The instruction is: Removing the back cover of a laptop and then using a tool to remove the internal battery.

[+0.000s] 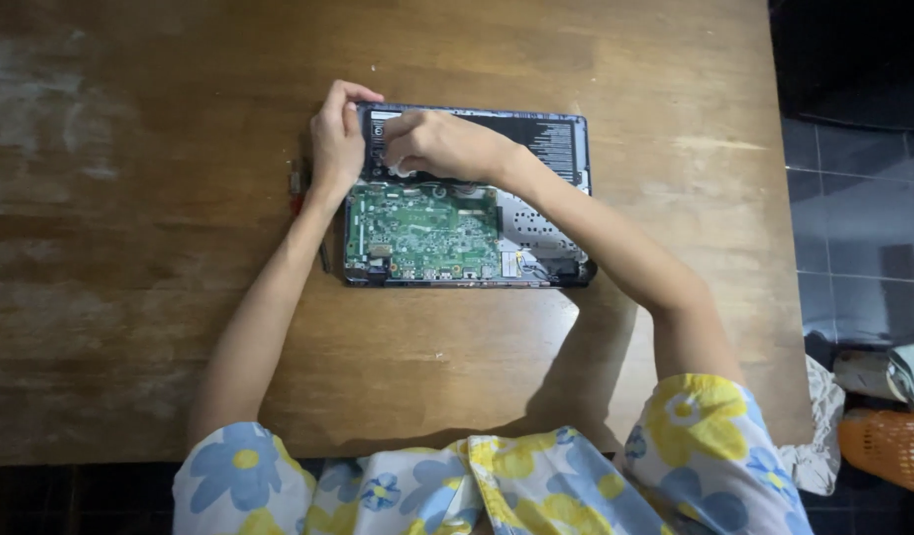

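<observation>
On the wooden table (130,327), opened laptop (467,198) lies base-up, green circuit board (422,230) exposed. Left hand (336,144) pinches its far-left corner; right hand (432,144) pinches something at the black battery (536,134) — item hidden. Risk: fingers slipping — could strain a connector.

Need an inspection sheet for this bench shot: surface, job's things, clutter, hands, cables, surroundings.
Surface: worn wooden table, scuffed with pale patches.
Job's things: opened laptop lying back cover off; green circuit board exposed, black battery along the far edge.
Clutter: small tool with a red part beside the laptop's left edge, mostly hidden by the wrist.
Hands: left hand on the laptop's far left corner; right hand pressing at the battery's left end. What the fingers pinch cannot be told.
Cables: thin wires near the laptop's near right corner.
Surroundings: dark tiled floor, orange basket, crumpled cloth.
</observation>
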